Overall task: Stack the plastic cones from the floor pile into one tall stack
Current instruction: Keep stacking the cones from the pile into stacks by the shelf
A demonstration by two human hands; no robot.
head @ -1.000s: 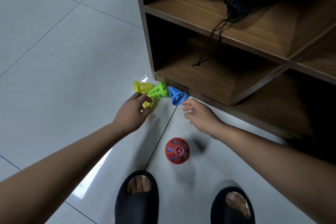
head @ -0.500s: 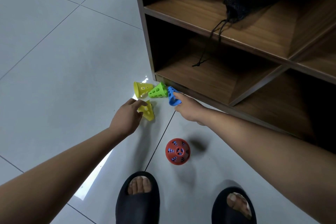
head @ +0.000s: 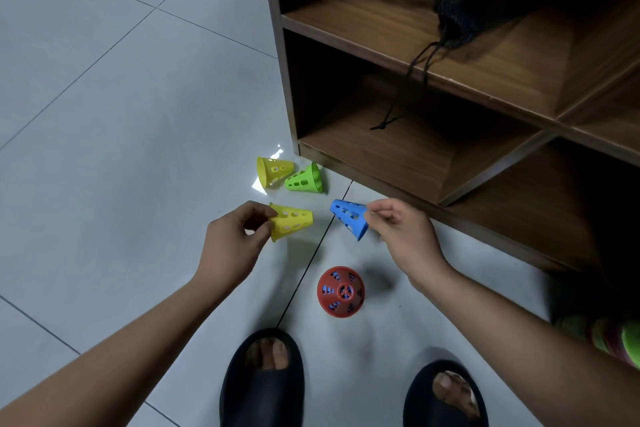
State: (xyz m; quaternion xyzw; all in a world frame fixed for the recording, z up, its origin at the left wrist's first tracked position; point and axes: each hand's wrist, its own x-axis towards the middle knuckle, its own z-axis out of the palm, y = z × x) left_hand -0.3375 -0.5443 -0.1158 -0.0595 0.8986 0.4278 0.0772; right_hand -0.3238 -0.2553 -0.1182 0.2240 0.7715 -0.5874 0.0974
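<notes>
Newly lifted | yellow cone (head: 293, 220) pinched in left grip (head: 235, 241) | blue cone (head: 349, 217) pinched in right grip (head: 403, 237)

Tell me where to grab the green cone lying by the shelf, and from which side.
Pinch the green cone across its perforated wall, near the wide rim, coming from above. It lies on its side, rim towards the shelf and narrow end close to the loose yellow cone, so both ends look crowded. The top and near side look free for the fingers.
</notes>
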